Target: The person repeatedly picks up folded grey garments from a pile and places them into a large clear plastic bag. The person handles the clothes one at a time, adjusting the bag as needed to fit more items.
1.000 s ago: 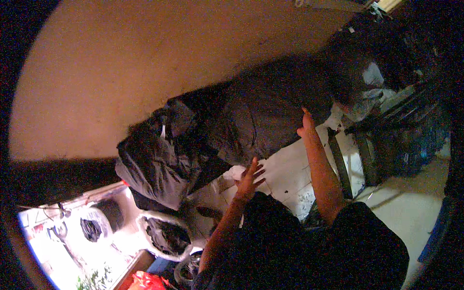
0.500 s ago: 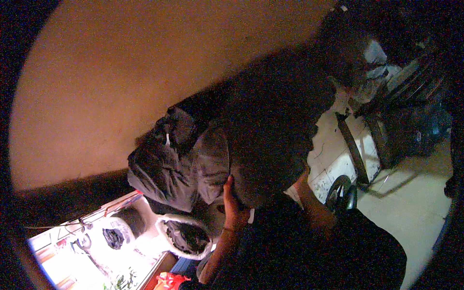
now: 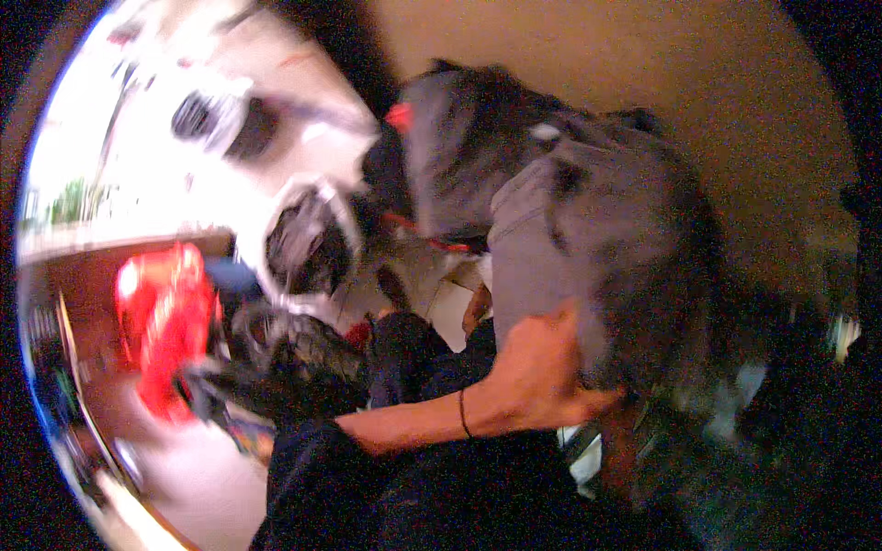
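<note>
A bulky heap of grey and dark cloth (image 3: 551, 220), looking like folded clothing, stands before me against the wall. My left hand (image 3: 542, 358), a thin dark band round its wrist, grips the near side of the cloth, its fingertips partly lost in the folds and blur. My right hand (image 3: 621, 450) comes up beneath it in deep shadow; mostly the forearm shows, and its fingers are hidden. Whether the right hand holds the cloth, I cannot tell.
To the left stands a white-rimmed bin or sack (image 3: 266, 248) with dark contents. A red plastic bag (image 3: 170, 312) hangs by a brown cabinet side, near a dark bag (image 3: 285, 358). Strong light falls on the floor beyond. A tan wall (image 3: 643, 55) rises behind the cloth.
My view has swung left, so the bin and red bag show more fully. The cloth appears further right, and my left hand remains on it. My right hand has sunk into shadow.
</note>
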Demonstrator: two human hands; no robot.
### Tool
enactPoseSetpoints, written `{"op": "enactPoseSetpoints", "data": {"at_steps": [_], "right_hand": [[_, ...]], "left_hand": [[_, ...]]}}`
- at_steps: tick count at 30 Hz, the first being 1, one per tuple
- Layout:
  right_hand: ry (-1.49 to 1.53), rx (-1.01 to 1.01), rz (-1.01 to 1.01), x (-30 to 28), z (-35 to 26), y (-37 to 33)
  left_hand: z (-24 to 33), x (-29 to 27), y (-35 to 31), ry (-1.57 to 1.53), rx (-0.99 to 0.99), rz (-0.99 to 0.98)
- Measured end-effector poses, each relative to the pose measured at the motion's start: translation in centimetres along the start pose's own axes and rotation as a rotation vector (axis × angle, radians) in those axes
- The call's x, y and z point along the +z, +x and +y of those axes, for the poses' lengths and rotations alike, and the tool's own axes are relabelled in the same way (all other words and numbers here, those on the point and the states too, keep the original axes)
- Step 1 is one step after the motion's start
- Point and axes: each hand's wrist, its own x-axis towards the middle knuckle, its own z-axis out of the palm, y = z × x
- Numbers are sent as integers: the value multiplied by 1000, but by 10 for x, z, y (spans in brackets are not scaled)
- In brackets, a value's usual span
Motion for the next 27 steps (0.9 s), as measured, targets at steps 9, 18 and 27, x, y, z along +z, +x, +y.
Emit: {"op": "enactPoseSetpoints", "data": {"at_steps": [9, 18, 27], "right_hand": [[170, 137, -535, 249, -44, 27], [-249, 353, -981, 734, 39, 58], [-305, -768, -580, 903, -210, 132]], "left_hand": [[-74, -205, -168, 574, 74, 674], [-567, -262, -321, 572, -472, 493], [-755, -251, -441, -451, -464, 749]]}}
